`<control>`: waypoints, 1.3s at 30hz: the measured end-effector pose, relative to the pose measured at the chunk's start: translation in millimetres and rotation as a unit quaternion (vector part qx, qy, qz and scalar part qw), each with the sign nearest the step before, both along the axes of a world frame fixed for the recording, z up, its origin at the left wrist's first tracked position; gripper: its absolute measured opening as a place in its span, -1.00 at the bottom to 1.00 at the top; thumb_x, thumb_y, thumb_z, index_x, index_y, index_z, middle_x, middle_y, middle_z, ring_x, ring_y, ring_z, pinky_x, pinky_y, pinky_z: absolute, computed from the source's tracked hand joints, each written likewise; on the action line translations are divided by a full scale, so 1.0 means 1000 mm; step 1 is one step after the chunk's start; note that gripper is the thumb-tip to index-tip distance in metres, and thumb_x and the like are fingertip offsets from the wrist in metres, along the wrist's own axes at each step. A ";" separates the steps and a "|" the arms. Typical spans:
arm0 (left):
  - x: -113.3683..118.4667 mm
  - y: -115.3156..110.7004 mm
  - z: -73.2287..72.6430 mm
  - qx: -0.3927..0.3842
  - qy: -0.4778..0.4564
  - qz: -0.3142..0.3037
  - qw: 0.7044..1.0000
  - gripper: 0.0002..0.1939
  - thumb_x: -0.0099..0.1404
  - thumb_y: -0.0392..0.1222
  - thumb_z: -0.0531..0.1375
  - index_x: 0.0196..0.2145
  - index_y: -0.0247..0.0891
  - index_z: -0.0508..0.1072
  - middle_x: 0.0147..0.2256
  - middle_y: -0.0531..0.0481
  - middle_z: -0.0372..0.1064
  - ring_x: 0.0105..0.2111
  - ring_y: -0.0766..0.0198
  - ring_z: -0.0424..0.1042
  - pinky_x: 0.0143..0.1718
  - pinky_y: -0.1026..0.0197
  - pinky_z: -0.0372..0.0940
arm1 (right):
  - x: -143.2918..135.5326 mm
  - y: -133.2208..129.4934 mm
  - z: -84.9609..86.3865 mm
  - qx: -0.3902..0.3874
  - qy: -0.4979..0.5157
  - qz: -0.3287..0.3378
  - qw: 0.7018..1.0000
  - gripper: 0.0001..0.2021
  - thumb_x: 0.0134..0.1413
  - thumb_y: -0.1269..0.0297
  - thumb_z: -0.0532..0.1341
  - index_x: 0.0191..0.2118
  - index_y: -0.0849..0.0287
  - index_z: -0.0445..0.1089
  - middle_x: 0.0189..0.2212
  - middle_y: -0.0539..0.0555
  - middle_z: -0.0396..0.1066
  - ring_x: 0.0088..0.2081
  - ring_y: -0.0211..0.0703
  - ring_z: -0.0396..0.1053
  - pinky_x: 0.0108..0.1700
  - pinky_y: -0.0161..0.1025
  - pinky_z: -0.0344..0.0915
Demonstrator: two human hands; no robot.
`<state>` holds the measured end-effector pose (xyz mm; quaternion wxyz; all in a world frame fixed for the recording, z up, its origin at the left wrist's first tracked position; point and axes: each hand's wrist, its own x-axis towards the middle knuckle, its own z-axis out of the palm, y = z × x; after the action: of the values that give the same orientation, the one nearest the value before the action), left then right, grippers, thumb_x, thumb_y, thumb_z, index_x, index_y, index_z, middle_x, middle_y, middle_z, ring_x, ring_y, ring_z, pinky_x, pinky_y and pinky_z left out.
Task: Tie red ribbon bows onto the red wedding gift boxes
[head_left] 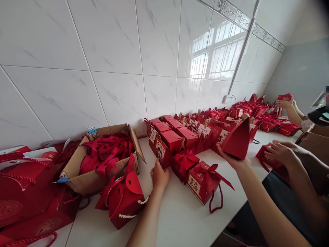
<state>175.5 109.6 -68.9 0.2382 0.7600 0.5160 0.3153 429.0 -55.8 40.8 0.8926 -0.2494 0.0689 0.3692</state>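
Observation:
With my left hand (160,175), fingers curled, I grip the lower front corner of a red gift box (166,159) with a printed picture on its face, standing at the near end of the box rows. My right hand (235,161) holds up a red wedge-shaped gift box (238,139) with a pointed top, its base resting on the palm. Between my hands stand a ribbon-tied box (185,164) and another bowed box (204,181) with a cord handle. Left of my left forearm, a red box (127,199) with a round flap and cream rope handles sits tilted.
A cardboard carton (74,181) full of red ribbons (110,151) stands near the wall. Large red bags (28,195) lie at far left. Rows of red boxes (216,120) line the wall. At right, a co-worker's hands (280,152) hold a box; another person's hands (286,102) raise one.

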 end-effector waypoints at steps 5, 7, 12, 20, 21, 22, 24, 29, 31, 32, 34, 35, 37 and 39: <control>-0.001 0.000 0.000 -0.004 0.003 0.002 1.000 -0.36 0.16 -0.39 0.13 0.20 -0.40 0.12 0.14 -0.27 0.31 0.14 0.03 0.31 0.20 0.06 0.10 | 0.007 0.002 -0.001 -0.016 0.010 -0.008 1.000 -0.53 0.19 0.26 -0.21 0.09 0.12 0.26 0.03 0.20 0.37 0.06 0.08 0.33 -0.28 0.03 0.50; -0.002 0.000 0.001 -0.006 0.003 0.003 1.000 -0.36 0.16 -0.39 0.13 0.20 -0.38 0.12 0.13 -0.27 0.32 0.14 0.02 0.31 0.19 0.06 0.11 | 0.009 0.001 -0.001 -0.023 0.002 -0.005 1.000 -0.54 0.15 0.23 -0.15 0.11 0.10 0.24 0.07 0.20 0.35 0.08 0.13 0.31 -0.28 0.09 0.48; -0.002 -0.001 0.003 -0.010 0.005 0.002 1.000 -0.37 0.16 -0.38 0.13 0.20 -0.42 0.12 0.10 -0.28 0.36 0.12 0.03 0.34 0.16 0.08 0.15 | 0.004 0.000 0.009 -0.011 -0.039 0.035 0.999 -0.51 0.07 0.26 -0.11 0.13 0.11 0.21 0.07 0.23 0.35 0.06 0.20 0.32 -0.14 0.38 0.37; -0.002 -0.002 0.004 -0.006 0.008 0.003 1.000 -0.37 0.16 -0.40 0.13 0.19 -0.33 0.13 0.14 -0.21 0.31 0.14 0.06 0.32 0.16 0.11 0.15 | 0.018 0.023 0.051 -0.072 -0.238 0.014 0.969 -0.64 0.01 0.34 0.04 -0.02 0.07 0.26 -0.08 0.15 0.42 -0.07 0.05 0.41 -0.15 0.17 0.45; -0.002 -0.002 0.004 -0.006 0.008 0.003 1.000 -0.37 0.16 -0.39 0.13 0.20 -0.33 0.13 0.15 -0.22 0.30 0.15 0.06 0.31 0.16 0.10 0.15 | 0.024 0.029 0.054 -0.082 -0.268 -0.014 0.960 -0.65 0.00 0.33 0.09 -0.03 0.04 0.25 -0.09 0.11 0.41 -0.09 0.01 0.41 -0.15 0.13 0.46; -0.002 -0.003 0.005 -0.007 0.007 0.003 1.000 -0.37 0.17 -0.39 0.13 0.20 -0.32 0.13 0.16 -0.22 0.30 0.15 0.05 0.31 0.17 0.09 0.15 | 0.030 0.036 0.057 -0.093 -0.300 -0.045 0.948 -0.63 -0.02 0.33 0.14 -0.02 0.00 0.24 -0.09 0.06 0.40 -0.10 -0.03 0.41 -0.14 0.08 0.46; -0.002 -0.003 0.006 -0.008 0.008 0.004 1.000 -0.37 0.17 -0.39 0.13 0.20 -0.30 0.12 0.15 -0.21 0.30 0.15 0.05 0.31 0.17 0.08 0.14 | 0.042 0.049 0.058 -0.118 -0.369 -0.108 0.916 -0.55 -0.06 0.32 0.24 0.01 -0.04 0.21 -0.11 -0.01 0.38 -0.11 -0.12 0.40 -0.10 -0.03 0.44; -0.002 -0.003 0.008 -0.013 0.013 0.002 1.000 -0.38 0.17 -0.39 0.13 0.19 -0.33 0.13 0.11 -0.22 0.35 0.14 0.04 0.32 0.17 0.08 0.14 | 0.060 0.070 0.050 -0.198 -0.522 -0.205 0.804 -0.43 -0.14 0.18 0.35 0.05 0.05 0.24 -0.05 0.07 0.33 -0.03 -0.06 0.33 0.07 -0.02 0.30; -0.002 -0.003 0.009 -0.013 0.015 0.003 1.000 -0.38 0.17 -0.38 0.13 0.20 -0.36 0.12 0.11 -0.25 0.35 0.14 0.03 0.32 0.17 0.08 0.15 | 0.064 0.074 0.046 -0.232 -0.571 -0.220 0.756 -0.41 -0.16 0.17 0.36 0.07 0.08 0.27 0.04 0.13 0.28 0.05 0.02 0.27 0.13 0.04 0.22; -0.002 -0.003 0.009 -0.013 0.016 0.003 1.000 -0.38 0.18 -0.38 0.13 0.20 -0.38 0.11 0.11 -0.26 0.34 0.15 0.03 0.31 0.16 0.08 0.15 | 0.066 0.076 0.045 -0.248 -0.593 -0.220 0.734 -0.39 -0.16 0.17 0.36 0.08 0.10 0.27 0.06 0.15 0.26 0.08 0.06 0.24 0.14 0.07 0.20; -0.002 -0.003 0.009 -0.012 0.017 0.003 1.000 -0.38 0.18 -0.38 0.12 0.20 -0.41 0.11 0.11 -0.28 0.34 0.15 0.03 0.31 0.16 0.08 0.16 | 0.068 0.081 0.043 -0.275 -0.634 -0.207 0.692 -0.37 -0.14 0.16 0.35 0.11 0.14 0.27 0.06 0.19 0.28 0.07 0.12 0.24 0.12 0.11 0.20; -0.001 -0.003 0.009 -0.012 0.017 0.003 1.000 -0.38 0.18 -0.38 0.12 0.20 -0.41 0.11 0.11 -0.28 0.34 0.15 0.03 0.31 0.16 0.08 0.16 | 0.069 0.083 0.042 -0.286 -0.654 -0.197 0.672 -0.37 -0.13 0.16 0.34 0.13 0.15 0.27 0.05 0.20 0.30 0.06 0.13 0.25 0.11 0.12 0.21; -0.001 -0.003 0.009 -0.012 0.017 0.003 1.000 -0.38 0.18 -0.38 0.12 0.19 -0.43 0.11 0.10 -0.29 0.35 0.15 0.03 0.31 0.16 0.07 0.16 | 0.071 0.090 0.040 -0.303 -0.691 -0.178 0.631 -0.38 -0.10 0.17 0.33 0.14 0.15 0.27 0.06 0.20 0.31 0.07 0.12 0.26 0.11 0.10 0.20; -0.001 -0.002 0.009 -0.011 0.017 0.005 1.000 -0.39 0.18 -0.38 0.12 0.19 -0.41 0.12 0.10 -0.28 0.35 0.15 0.02 0.31 0.15 0.07 0.16 | 0.073 0.098 0.038 -0.322 -0.722 -0.156 0.592 -0.45 -0.08 0.20 0.33 0.09 0.12 0.33 0.06 0.17 0.33 0.09 0.10 0.25 0.16 0.07 0.16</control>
<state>174.4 107.3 -60.3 0.2362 0.7601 0.5269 0.2982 501.8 42.0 79.3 0.5557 -0.6906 -0.4462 -0.1229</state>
